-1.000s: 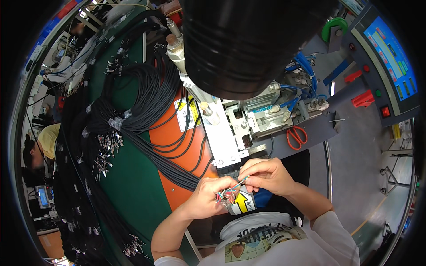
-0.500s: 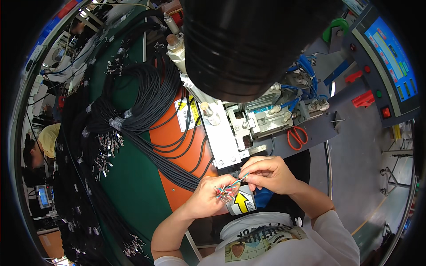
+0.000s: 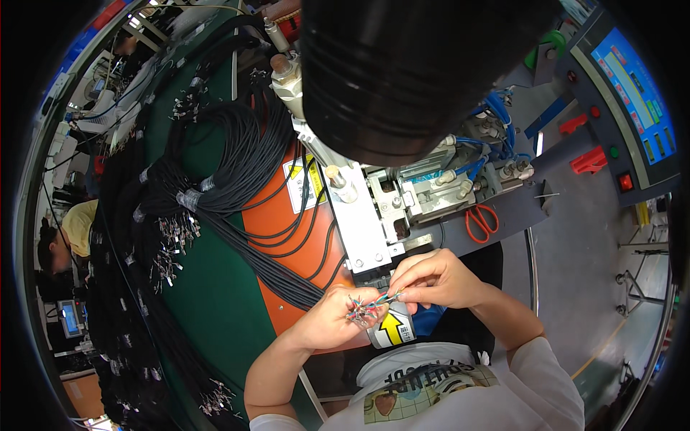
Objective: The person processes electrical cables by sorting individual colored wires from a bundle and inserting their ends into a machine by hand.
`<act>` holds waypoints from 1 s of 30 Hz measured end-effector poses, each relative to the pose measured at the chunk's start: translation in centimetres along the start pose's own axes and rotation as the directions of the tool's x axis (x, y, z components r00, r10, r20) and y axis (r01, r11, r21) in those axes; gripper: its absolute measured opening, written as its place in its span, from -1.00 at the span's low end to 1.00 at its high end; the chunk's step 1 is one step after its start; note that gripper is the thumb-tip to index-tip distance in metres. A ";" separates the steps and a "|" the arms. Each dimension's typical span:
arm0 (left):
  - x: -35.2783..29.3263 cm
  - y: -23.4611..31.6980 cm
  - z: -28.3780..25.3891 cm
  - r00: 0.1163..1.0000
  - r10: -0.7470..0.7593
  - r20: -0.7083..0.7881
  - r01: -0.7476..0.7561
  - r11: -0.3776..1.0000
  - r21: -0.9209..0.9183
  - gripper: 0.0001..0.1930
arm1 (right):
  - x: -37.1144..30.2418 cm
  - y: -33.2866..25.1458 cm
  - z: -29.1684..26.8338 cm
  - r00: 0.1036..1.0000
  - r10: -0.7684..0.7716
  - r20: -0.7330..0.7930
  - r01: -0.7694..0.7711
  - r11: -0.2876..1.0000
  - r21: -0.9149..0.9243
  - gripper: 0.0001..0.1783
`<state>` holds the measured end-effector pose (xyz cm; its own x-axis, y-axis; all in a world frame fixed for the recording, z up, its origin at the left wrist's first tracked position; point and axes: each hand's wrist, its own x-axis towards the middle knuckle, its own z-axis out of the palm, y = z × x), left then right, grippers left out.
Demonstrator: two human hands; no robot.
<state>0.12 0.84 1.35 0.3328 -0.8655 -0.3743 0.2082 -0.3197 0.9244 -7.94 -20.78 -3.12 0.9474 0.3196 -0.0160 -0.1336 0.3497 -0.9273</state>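
Note:
My left hand (image 3: 334,316) is wrapped round the ends of a bundle of black cables (image 3: 284,280), which runs in from the upper left. Thin wires (image 3: 361,309) in red, green and white fan out of that fist. Close beside it, my right hand (image 3: 435,281) pinches a few of these coloured wires between thumb and fingertips and holds them out to the right. Just beyond both hands is the front of a metal machine (image 3: 370,244) with a white plate. Below the wires sits a grey cylinder with a yellow arrow (image 3: 392,328).
Coiled black cables (image 3: 223,144) lie on the green and orange tabletop, with more cable bundles (image 3: 122,302) at far left. A wide black tube (image 3: 402,79) hangs overhead. Red-handled scissors (image 3: 481,223) rest right of the machine. A control screen (image 3: 636,97) stands far right; another person (image 3: 75,230) is far left.
My right hand has shifted slightly, and the wires in its pinch now stretch out differently. The wire ends in my left fist are splayed differently. The cables on the table have not moved.

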 end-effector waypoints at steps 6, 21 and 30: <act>0.0 -0.4 1.1 0.984 0.080 -0.156 -0.036 0.963 0.268 -0.92 | 0.1 -0.2 0.7 0.980 -0.166 -0.106 0.111 0.911 -0.397 -0.90; 0.1 -0.4 3.9 0.850 0.526 0.007 -0.109 0.164 0.980 -0.48 | -0.4 0.1 2.3 0.915 -0.391 -0.097 0.014 0.272 -0.962 -0.90; 0.3 0.2 4.7 0.882 0.470 -0.034 -0.029 0.126 0.992 -0.48 | -0.5 0.2 2.6 0.886 -0.459 -0.063 0.024 0.181 -0.983 -0.88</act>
<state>-4.03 -1.30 1.81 0.4226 -0.9006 0.1018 -0.8954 -0.3975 0.2007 -9.22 -18.59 -2.33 0.9192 0.0678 0.3878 0.2846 -0.7950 -0.5358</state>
